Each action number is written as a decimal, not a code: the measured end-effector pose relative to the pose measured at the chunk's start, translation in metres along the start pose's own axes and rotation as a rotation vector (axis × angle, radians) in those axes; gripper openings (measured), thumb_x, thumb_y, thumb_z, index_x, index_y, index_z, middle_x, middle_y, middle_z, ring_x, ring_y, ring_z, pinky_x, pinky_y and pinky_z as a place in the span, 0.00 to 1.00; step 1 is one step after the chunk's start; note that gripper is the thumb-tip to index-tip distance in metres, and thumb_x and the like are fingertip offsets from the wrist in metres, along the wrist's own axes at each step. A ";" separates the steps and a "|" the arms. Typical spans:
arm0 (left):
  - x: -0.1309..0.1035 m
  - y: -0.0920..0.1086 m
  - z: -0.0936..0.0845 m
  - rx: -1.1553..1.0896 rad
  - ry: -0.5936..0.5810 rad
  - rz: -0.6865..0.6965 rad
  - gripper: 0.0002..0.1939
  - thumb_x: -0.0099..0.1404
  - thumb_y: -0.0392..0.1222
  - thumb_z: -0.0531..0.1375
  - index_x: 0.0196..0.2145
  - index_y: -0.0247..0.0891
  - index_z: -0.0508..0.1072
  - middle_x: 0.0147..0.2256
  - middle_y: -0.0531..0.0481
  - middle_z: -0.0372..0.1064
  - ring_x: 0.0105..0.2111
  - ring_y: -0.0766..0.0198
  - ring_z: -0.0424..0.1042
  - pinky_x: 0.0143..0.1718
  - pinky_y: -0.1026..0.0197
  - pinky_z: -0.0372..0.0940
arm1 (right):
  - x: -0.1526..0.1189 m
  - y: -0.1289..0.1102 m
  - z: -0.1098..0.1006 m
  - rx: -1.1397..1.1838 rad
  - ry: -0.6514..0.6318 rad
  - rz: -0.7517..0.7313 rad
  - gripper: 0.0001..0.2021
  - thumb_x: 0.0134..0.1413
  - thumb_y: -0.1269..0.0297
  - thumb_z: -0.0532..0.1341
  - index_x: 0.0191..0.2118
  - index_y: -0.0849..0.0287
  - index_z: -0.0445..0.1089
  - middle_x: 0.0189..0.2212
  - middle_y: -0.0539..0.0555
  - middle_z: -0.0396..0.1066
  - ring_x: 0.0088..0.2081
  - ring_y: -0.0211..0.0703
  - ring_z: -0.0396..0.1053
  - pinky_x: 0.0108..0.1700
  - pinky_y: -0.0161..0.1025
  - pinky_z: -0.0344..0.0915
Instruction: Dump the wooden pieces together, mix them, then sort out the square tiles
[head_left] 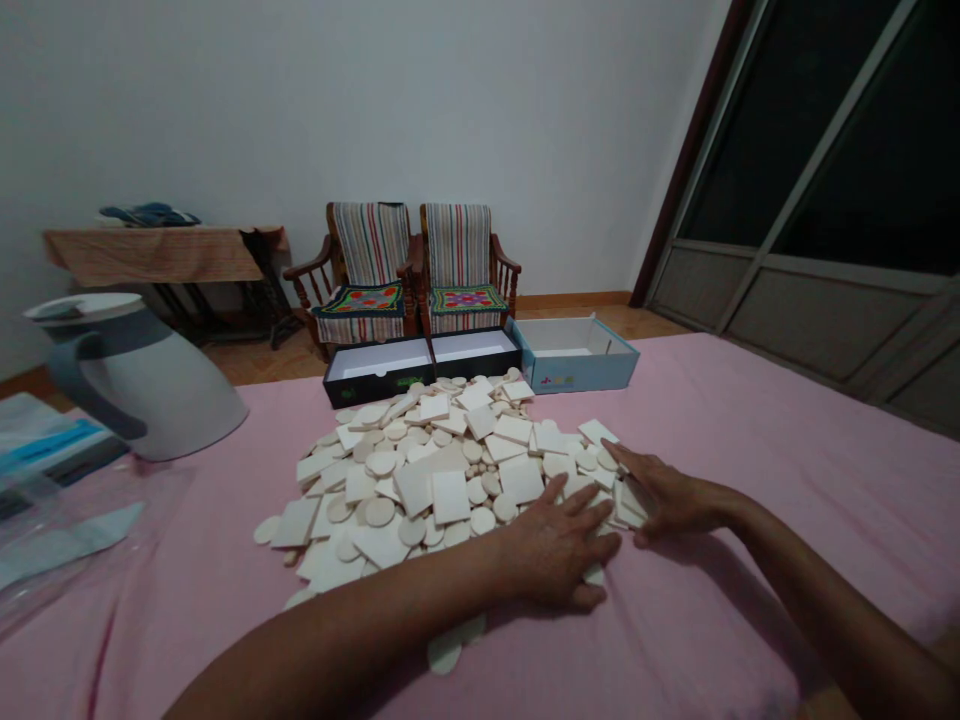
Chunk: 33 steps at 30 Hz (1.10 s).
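A broad heap of pale wooden pieces (pixel 450 495), squares and discs of several sizes, lies on the pink cloth. My left hand (pixel 561 545) rests palm down on the near right part of the heap, fingers spread over the pieces. At the heap's right edge my right hand (pixel 660 495) touches some squares, its fingers stretched out and apart. Neither hand grips a piece that I can see. Below my left forearm lies a loose disc (pixel 445 655), partly apart from the heap.
Behind the heap stand a black box (pixel 379 388) with two white-lined halves and a light blue open box (pixel 581 372). A grey-white jug (pixel 154 385) stands at left, near clear plastic wrapping (pixel 67 545). Two wooden armchairs (pixel 371 265) are farther back.
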<state>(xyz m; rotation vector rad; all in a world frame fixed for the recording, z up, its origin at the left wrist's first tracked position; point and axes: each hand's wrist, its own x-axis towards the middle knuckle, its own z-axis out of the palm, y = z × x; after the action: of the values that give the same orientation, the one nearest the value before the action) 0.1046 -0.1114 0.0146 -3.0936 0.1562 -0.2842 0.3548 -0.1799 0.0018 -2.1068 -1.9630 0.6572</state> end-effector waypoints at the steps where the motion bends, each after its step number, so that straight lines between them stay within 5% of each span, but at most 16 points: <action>1: 0.004 -0.003 0.001 0.016 0.009 -0.004 0.24 0.62 0.54 0.55 0.52 0.38 0.66 0.59 0.38 0.54 0.61 0.46 0.49 0.58 0.39 0.47 | 0.002 -0.001 0.003 -0.006 0.019 0.004 0.60 0.27 0.60 0.70 0.68 0.58 0.38 0.65 0.64 0.45 0.64 0.61 0.46 0.61 0.52 0.50; 8: 0.010 -0.021 0.002 0.123 0.031 -0.120 0.20 0.58 0.54 0.57 0.41 0.35 0.70 0.48 0.38 0.64 0.56 0.45 0.54 0.57 0.37 0.45 | 0.014 -0.017 0.019 0.168 0.239 -0.086 0.48 0.35 0.63 0.65 0.65 0.61 0.47 0.61 0.65 0.54 0.60 0.56 0.56 0.60 0.50 0.53; 14: 0.000 -0.037 -0.005 0.179 0.002 -0.260 0.12 0.64 0.43 0.53 0.40 0.34 0.70 0.43 0.40 0.66 0.51 0.49 0.59 0.56 0.41 0.48 | 0.022 -0.044 0.016 0.505 0.256 -0.161 0.35 0.42 0.62 0.65 0.59 0.55 0.56 0.54 0.57 0.64 0.48 0.48 0.67 0.48 0.43 0.66; 22: -0.037 -0.083 -0.022 0.248 -0.010 -0.501 0.10 0.64 0.34 0.51 0.38 0.36 0.71 0.43 0.40 0.67 0.50 0.50 0.61 0.50 0.45 0.55 | 0.086 -0.083 0.015 0.337 0.443 -0.194 0.24 0.35 0.73 0.64 0.45 0.60 0.68 0.45 0.57 0.69 0.48 0.51 0.66 0.50 0.46 0.63; 25: -0.051 -0.098 -0.030 0.276 -0.037 -0.602 0.11 0.64 0.33 0.50 0.39 0.36 0.71 0.41 0.41 0.69 0.47 0.50 0.63 0.47 0.47 0.57 | 0.108 -0.109 0.022 0.262 0.473 -0.197 0.25 0.36 0.73 0.64 0.47 0.61 0.67 0.46 0.59 0.68 0.49 0.52 0.65 0.51 0.48 0.62; 28: -0.065 -0.110 -0.040 0.288 -0.046 -0.705 0.11 0.65 0.34 0.50 0.38 0.36 0.71 0.40 0.41 0.70 0.44 0.51 0.66 0.45 0.48 0.58 | 0.116 -0.126 0.022 0.277 0.404 -0.373 0.27 0.39 0.72 0.64 0.51 0.58 0.65 0.50 0.58 0.66 0.52 0.50 0.63 0.52 0.47 0.62; 31: -0.079 -0.117 -0.049 0.313 0.018 -0.789 0.10 0.65 0.37 0.51 0.41 0.37 0.71 0.45 0.40 0.69 0.48 0.49 0.65 0.48 0.46 0.57 | 0.113 -0.112 0.011 0.297 0.416 -0.442 0.24 0.44 0.70 0.61 0.52 0.57 0.65 0.53 0.58 0.64 0.54 0.49 0.62 0.51 0.45 0.64; 33: -0.084 -0.117 -0.053 0.348 0.118 -0.825 0.12 0.65 0.39 0.52 0.45 0.36 0.69 0.52 0.38 0.65 0.52 0.47 0.61 0.51 0.44 0.55 | 0.107 -0.085 0.000 0.282 0.450 -0.297 0.21 0.48 0.68 0.59 0.52 0.59 0.66 0.52 0.60 0.66 0.51 0.49 0.65 0.49 0.45 0.65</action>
<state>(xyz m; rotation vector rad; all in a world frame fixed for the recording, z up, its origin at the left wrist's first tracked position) 0.0236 0.0127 0.0562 -2.6175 -1.0549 -0.4430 0.2811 -0.0654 0.0179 -1.5848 -1.7562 0.3392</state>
